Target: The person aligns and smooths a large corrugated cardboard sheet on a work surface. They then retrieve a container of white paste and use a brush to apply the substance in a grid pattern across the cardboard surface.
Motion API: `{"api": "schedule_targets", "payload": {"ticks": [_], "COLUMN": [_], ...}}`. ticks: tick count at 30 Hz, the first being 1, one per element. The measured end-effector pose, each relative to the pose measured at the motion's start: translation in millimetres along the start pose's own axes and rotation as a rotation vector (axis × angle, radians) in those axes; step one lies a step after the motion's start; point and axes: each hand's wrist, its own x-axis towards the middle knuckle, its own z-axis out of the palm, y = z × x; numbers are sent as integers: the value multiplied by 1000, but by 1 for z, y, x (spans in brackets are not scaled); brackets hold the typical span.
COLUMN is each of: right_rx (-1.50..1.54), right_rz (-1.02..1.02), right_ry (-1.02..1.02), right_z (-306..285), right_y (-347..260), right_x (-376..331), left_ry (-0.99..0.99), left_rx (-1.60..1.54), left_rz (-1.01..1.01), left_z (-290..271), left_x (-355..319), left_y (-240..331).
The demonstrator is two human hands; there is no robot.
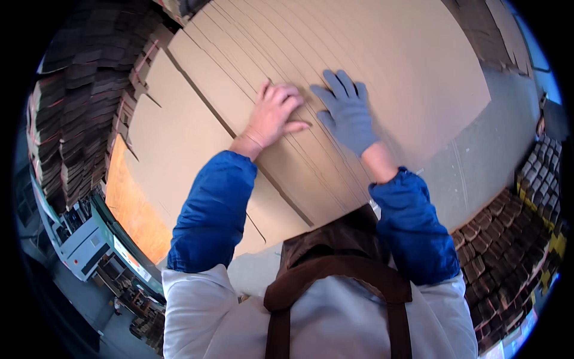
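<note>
Cardboard sheets (418, 78) lie overlapped in front of the person's brown apron (335, 275), their long edges running slantwise from upper left to lower right. The bare left hand (277, 112) touches them with bent fingers close together, thumb apart; the grey-gloved right hand (348, 113) rests palm down, fingers slightly spread, clamped on nothing.

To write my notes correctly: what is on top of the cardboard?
The bare left hand and gloved right hand rest on the cardboard. The surface under them, and behind the blue sleeves, is hidden.
</note>
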Motion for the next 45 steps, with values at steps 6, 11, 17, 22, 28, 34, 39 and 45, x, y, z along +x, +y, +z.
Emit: {"api": "schedule_targets", "payload": {"ticks": [6,11,17,22,28,34,39,45], "right_rx": [-24,-72,-35,-47,-37,-30,-63,-101], "right_rz": [106,141,117,115,126,138,134,193], "right_ry": [-95,-64,-27,-26,-47,-54,-36,-4], "right_z": [-33,-32,-25,-23,-25,-26,-22,-19], "right_y": [13,6,8,11,11,10,7,-8], "right_x": [-31,-58,-58,-60,-60,-59,-59,-57], "left_ry": [28,-18,-185,-198,-185,-219,-186,-185], "left_rx": [-4,37,-183,-219,-251,-242,-230,-253], "left_rz": [-5,59,272,289,279,274,286,255], "left_z": [-5,-9,11,13,12,9,12,10], "left_x": [-1,11,8,12,13,11,9,10], "left_y": [3,20,65,66,67,67,64,65]}}
